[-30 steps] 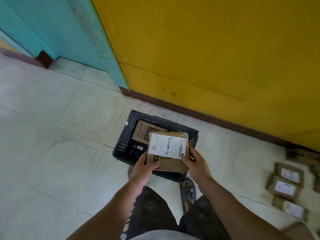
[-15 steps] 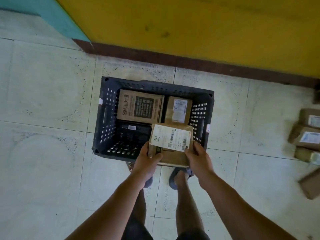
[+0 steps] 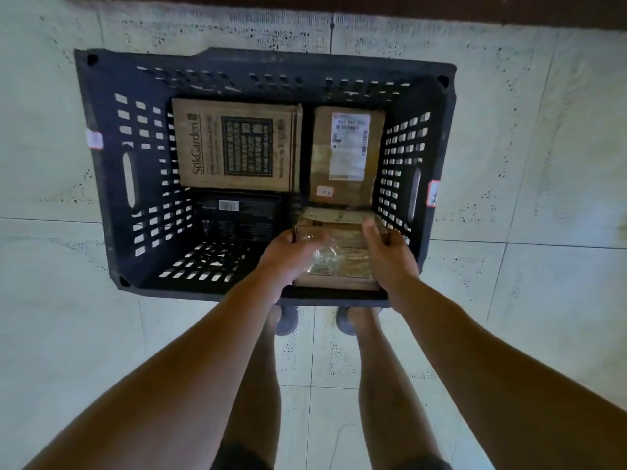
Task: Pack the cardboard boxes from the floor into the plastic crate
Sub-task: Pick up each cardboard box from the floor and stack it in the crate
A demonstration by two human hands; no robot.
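Note:
A dark plastic crate [image 3: 112,171] with slotted walls stands on the floor right below me. Inside it lie a printed cardboard box [image 3: 237,144] at the far left, a labelled cardboard box [image 3: 346,154] at the far right, and a black box [image 3: 237,218] at the near left. In the near right corner I hold a taped cardboard box [image 3: 342,256] tilted on edge, partly down inside the crate. My left hand [image 3: 288,256] grips its left side and my right hand [image 3: 390,256] grips its right side.
Pale tiled floor [image 3: 509,300] surrounds the crate. A dark skirting strip [image 3: 475,8] runs along the top edge. My legs and sandalled feet [image 3: 285,320] stand just in front of the crate's near wall.
I have leaned in over the crate and lowered the held box from above the near rim down into the near right corner, turning it so its label faces away. The floor boxes have left view.

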